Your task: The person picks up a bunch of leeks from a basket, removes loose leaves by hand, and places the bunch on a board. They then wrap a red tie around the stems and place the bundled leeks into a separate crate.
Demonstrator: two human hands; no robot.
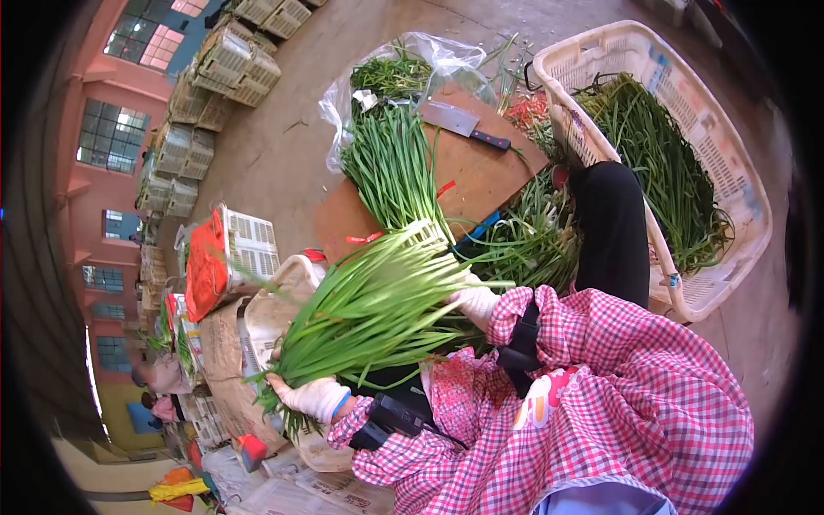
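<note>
A loose bunch of green chives (369,322) lies across both my hands, its long leaves fanning to the left. My left hand (313,397), in a white glove, is closed around the leaf tips. My right hand (475,302), also gloved, grips the stem end, with its fingers partly hidden by the leaves. Just beyond, a laid-out bundle of chives (390,163) rests on a brown board (468,189), white stem ends towards me. A cleaver (455,118) with a black handle lies on that board. Red strips (365,238) stick out by the bundle.
To the right stands a large white crate (592,47) holding more greens (648,163). Loose leaves and trimmings (524,236) lie beside my knee (611,223). Clear plastic (446,53) is spread behind the board. Stacked crates (184,150) line the left wall.
</note>
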